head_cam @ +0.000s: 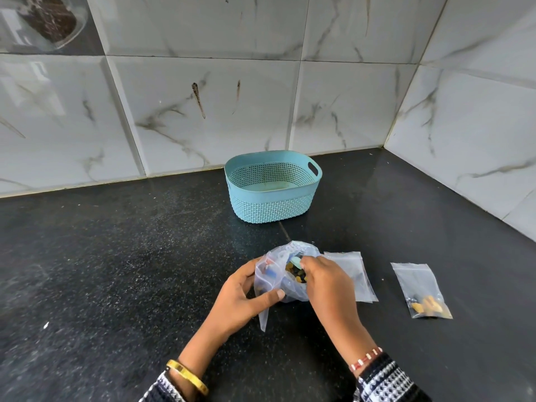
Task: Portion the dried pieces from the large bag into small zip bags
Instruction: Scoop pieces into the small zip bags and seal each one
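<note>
The large bag (290, 274) of dried pieces (294, 272) sits on the counter (116, 271), gripped at its side by the left hand (246, 297); the right hand (324, 282) reaches into its mouth, fingertips hidden. Small bags (353, 274) lie just right, one filled bag (420, 291) farther right

One large bag (285, 274) at lower centre, one filled small zip bag (420, 290) lower right, one blue basket (272, 198) centre, two hands.

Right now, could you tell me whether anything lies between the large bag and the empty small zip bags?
Nothing visible does: the large bag, held by the left hand with the right hand reaching in, sits directly beside the empty small zip bags.
</note>
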Motion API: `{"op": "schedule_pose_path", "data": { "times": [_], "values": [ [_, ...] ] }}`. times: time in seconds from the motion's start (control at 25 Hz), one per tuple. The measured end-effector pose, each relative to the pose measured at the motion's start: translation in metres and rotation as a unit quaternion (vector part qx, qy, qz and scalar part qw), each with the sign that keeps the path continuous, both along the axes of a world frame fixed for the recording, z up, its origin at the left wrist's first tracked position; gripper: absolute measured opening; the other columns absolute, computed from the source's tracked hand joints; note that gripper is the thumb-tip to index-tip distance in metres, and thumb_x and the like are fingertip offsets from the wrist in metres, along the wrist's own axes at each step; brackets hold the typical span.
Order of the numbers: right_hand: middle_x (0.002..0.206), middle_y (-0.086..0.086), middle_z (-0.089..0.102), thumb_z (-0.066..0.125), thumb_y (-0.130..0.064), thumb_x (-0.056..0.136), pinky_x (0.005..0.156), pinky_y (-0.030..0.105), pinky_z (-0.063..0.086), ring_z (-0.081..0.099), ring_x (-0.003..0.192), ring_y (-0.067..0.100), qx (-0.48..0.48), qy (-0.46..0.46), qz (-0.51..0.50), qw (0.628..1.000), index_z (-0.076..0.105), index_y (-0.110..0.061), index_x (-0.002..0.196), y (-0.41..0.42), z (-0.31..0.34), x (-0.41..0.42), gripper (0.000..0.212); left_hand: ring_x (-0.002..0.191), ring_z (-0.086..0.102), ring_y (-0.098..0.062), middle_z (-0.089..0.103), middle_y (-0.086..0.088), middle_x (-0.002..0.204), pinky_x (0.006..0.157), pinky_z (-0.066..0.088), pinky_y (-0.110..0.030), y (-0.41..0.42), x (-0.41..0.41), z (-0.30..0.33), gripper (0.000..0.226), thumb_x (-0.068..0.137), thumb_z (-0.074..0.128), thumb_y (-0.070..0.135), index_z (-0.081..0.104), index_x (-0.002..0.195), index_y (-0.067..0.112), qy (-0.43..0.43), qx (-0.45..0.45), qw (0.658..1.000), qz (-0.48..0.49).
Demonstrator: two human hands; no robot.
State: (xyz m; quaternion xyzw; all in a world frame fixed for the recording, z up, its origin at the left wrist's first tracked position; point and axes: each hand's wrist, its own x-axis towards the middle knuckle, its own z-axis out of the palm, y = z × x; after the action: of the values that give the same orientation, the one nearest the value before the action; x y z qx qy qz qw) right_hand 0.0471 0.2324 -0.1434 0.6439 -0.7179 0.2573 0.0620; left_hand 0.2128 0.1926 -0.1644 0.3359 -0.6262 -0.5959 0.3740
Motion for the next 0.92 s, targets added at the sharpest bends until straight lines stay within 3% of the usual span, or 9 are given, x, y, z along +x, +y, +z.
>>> {"op": "schedule_pose_path", "data": {
  "times": [0.16,0.24,0.32,0.4,0.48,0.6,0.68,0.84,0.92],
  "values": [
    [0.063,0.001,0.065,0.074,0.000,0.069,0.043,0.018,0.045,0.059,0.055,0.013,0.028,-0.033,0.007,0.999,0.070,-0.010,0.082,0.005,0.005,-0.006,0.016,0.108,0.064,-0.015,0.068,0.000,0.115,0.092,0.050,-0.024,0.003,-0.006,-0.002,0.059,0.068,0.076,0.021,0.055,0.122,0.015,0.018,0.007,1.000,0.008],
    [0.056,-0.001,0.059,0.077,-0.001,0.063,0.038,0.008,0.024,0.046,0.048,0.008,0.049,-0.014,-0.011,0.999,0.066,-0.011,0.072,0.002,0.009,-0.004,0.018,0.109,0.063,-0.015,0.068,-0.001,0.116,0.092,0.050,-0.024,0.003,-0.006,-0.004,0.058,0.069,0.075,0.018,0.054,0.123,0.015,0.025,0.014,1.000,0.010],
    [0.055,-0.003,0.056,0.080,-0.004,0.059,0.040,0.009,0.007,0.036,0.049,0.004,0.044,0.019,-0.039,0.998,0.063,-0.012,0.070,-0.003,0.012,0.002,0.022,0.109,0.063,-0.016,0.068,-0.002,0.117,0.092,0.050,-0.025,0.003,-0.006,-0.006,0.056,0.070,0.074,0.012,0.054,0.123,0.015,0.037,0.019,0.999,0.013],
    [0.069,-0.001,0.059,0.065,-0.010,0.079,0.041,0.013,0.015,0.041,0.059,0.007,0.064,0.007,-0.038,0.997,0.061,-0.013,0.085,-0.007,0.011,0.010,0.008,0.108,0.064,-0.019,0.068,-0.005,0.115,0.091,0.051,-0.027,0.005,-0.007,-0.009,0.060,0.068,0.075,0.018,0.054,0.123,0.014,0.046,0.026,0.998,0.020],
    [0.078,-0.001,0.057,0.047,-0.011,0.091,0.046,0.016,0.025,0.047,0.068,0.011,0.103,-0.022,-0.018,0.994,0.058,-0.013,0.094,-0.004,0.012,0.016,0.012,0.107,0.064,-0.020,0.068,-0.007,0.114,0.088,0.052,-0.026,0.006,-0.007,-0.010,0.065,0.064,0.075,0.023,0.052,0.125,0.012,0.053,0.034,0.998,0.028],
    [0.084,0.003,0.065,0.042,-0.011,0.094,0.065,0.027,0.048,0.059,0.079,0.017,0.086,-0.120,-0.030,0.989,0.065,-0.010,0.096,-0.002,0.014,0.009,0.023,0.107,0.064,-0.019,0.068,-0.006,0.115,0.090,0.051,-0.026,0.005,-0.007,-0.012,0.066,0.065,0.076,0.021,0.052,0.125,0.011,0.052,0.038,0.997,0.031],
    [0.090,0.006,0.068,0.042,-0.016,0.096,0.075,0.032,0.051,0.062,0.084,0.019,0.095,-0.173,-0.063,0.978,0.066,-0.009,0.097,-0.006,0.014,0.003,0.025,0.106,0.064,-0.016,0.068,-0.004,0.115,0.088,0.051,-0.023,0.004,-0.007,-0.013,0.061,0.067,0.075,0.013,0.052,0.124,0.010,0.053,0.040,0.997,0.030],
    [0.081,0.007,0.062,0.043,-0.015,0.096,0.061,0.025,0.045,0.057,0.072,0.015,0.145,-0.215,-0.084,0.962,0.065,-0.007,0.092,-0.014,0.014,-0.002,0.025,0.109,0.063,-0.018,0.066,-0.006,0.118,0.089,0.051,-0.023,0.005,-0.007,-0.014,0.060,0.068,0.072,0.008,0.052,0.124,0.008,0.051,0.043,0.997,0.029],
    [0.070,0.006,0.057,0.044,-0.013,0.096,0.048,0.018,0.034,0.049,0.055,0.010,0.159,-0.309,-0.095,0.933,0.064,-0.007,0.087,-0.015,0.019,-0.005,0.023,0.110,0.063,-0.018,0.066,-0.006,0.119,0.092,0.050,-0.024,0.004,-0.007,-0.015,0.062,0.067,0.074,0.011,0.051,0.125,0.008,0.049,0.046,0.997,0.023]
  ]
}}
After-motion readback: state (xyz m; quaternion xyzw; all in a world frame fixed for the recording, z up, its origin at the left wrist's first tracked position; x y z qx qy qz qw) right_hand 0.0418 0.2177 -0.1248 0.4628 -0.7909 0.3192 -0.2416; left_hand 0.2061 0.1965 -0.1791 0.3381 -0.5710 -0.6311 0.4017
